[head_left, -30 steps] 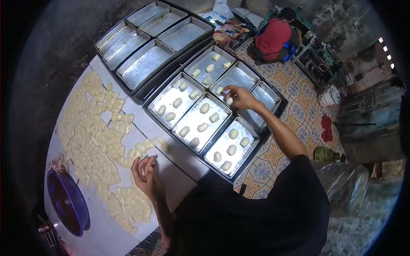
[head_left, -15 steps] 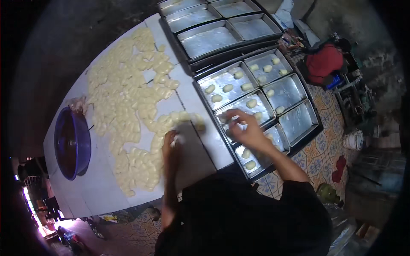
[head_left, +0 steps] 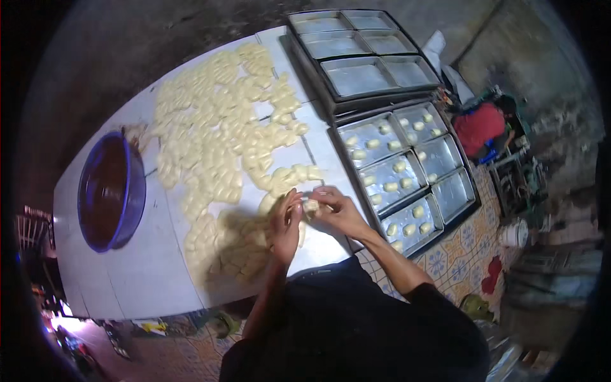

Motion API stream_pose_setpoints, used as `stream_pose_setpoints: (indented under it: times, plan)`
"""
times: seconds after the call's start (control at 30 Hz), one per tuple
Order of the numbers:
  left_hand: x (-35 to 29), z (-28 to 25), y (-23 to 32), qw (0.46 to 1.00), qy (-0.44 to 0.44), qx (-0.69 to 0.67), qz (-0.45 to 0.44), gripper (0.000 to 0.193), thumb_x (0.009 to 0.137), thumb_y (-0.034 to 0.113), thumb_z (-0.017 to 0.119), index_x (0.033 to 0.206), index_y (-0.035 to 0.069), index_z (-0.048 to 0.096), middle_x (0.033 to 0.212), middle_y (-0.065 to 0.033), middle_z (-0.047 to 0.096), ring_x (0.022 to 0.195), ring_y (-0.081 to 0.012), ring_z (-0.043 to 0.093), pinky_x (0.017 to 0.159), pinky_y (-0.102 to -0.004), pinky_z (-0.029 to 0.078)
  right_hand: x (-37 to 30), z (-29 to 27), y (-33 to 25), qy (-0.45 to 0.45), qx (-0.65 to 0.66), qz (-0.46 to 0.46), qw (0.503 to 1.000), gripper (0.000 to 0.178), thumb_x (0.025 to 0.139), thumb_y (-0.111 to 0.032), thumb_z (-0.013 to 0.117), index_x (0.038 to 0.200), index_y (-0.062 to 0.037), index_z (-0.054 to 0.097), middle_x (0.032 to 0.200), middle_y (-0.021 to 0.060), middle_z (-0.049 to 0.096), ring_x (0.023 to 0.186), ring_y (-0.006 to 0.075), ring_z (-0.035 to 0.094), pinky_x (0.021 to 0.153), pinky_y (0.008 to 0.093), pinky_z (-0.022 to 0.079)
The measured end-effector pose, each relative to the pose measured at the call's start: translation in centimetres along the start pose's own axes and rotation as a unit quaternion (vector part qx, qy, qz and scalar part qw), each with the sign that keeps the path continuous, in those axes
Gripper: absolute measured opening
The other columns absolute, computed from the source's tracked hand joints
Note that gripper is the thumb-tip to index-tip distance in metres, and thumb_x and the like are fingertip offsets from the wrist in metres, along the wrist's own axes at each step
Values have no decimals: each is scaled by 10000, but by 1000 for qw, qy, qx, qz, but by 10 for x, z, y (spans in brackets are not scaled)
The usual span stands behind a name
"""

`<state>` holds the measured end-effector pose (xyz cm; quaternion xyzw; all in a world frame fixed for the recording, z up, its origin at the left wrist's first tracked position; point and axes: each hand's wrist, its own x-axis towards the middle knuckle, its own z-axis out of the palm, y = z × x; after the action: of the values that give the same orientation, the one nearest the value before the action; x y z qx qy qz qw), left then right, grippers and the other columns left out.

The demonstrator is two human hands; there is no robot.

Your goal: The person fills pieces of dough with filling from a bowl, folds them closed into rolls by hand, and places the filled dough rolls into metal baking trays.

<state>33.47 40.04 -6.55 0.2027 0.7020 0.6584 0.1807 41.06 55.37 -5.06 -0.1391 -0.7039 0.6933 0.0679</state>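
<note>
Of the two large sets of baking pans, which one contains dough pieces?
The pan set nearer the right hand: small pale dough pieces lie in it, whereas the farther set shows only bare metal.

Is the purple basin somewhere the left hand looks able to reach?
Probably yes, with a stretch: only low dough and tabletop seem to lie between the left hand and the purple basin. That hand looks busy, though, meeting the right hand at a small dough piece.

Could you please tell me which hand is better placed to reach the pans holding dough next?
Probably the right hand: it is nearer those pans, while the left hand is farther off, toward the purple basin.
</note>
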Motion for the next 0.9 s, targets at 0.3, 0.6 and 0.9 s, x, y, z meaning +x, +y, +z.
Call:
stream_pose_setpoints:
  times: [0.3, 0.6, 0.9]
  plan:
    - [-43, -105, 20, 964, 218, -150, 19, 203, 870, 53, 661, 1050, -41, 658, 971, -74, 667, 870, -99, 591, 794, -223, 465, 45, 151, -44, -13, -29, -171, 985, 221, 894, -126, 618, 1080, -22, 676, 1006, 96, 509, 963, 167, 511, 805, 267, 427]
    - [-46, -221, 51, 682, 11, -731, 28, 694, 877, 565, 551, 1254, -16, 506, 1114, -143, 605, 991, -255, 601, 923, -381, 461, 93, 252, -34, -340, 71, 1, 938, 1149, 695, -710, 666, 1487, -69, 136, 1412, 134, 332, 1312, 248, 307, 1069, 392, 291]
    - [114, -523, -12, 877, 305, 363, -80, 811, 928, 681, 241, 1041, -28, 617, 1037, -177, 675, 956, -351, 650, 854, -443, 486, 112, 291, -30, -253, 230, 36, 939, 1033, 745, -688, 627, 1502, -137, 189, 1492, 58, 253, 1253, 213, 360, 930, 388, 408]
